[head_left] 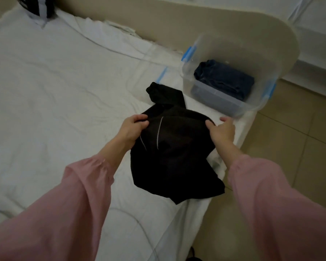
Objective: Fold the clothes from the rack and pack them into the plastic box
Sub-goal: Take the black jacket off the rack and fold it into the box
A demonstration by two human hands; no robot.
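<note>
Left hand (134,129): fingers curled, pinching the upper left edge of the black garment (169,157). Right hand (222,132): thumb and fingers pinch the upper right edge, one finger sticking out past it. Garment is bunched on the white bed sheet (55,81) near the bed's corner, just short of the plastic box (231,108). Box sits on the same corner, lid off, with a folded dark blue garment (224,80) inside. Pink sleeves (73,204) on both arms. Tiled floor (299,129) to the right.
</note>
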